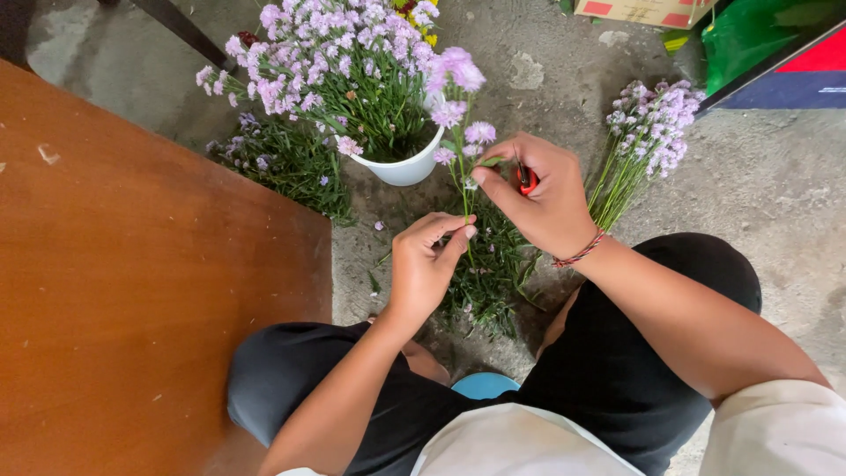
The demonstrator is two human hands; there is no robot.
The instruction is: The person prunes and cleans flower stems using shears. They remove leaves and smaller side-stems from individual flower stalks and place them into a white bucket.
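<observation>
Over the floor, you are holding a flower.
Your left hand [426, 264] is pinching the purple flower stem [463, 181]; your right hand [542, 198] is gripping a red tool [526, 180].

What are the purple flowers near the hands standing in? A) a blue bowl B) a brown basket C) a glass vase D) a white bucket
D: the big bunch of purple flowers stands in a white bucket on the floor, just above the left hand and right hand.
</observation>
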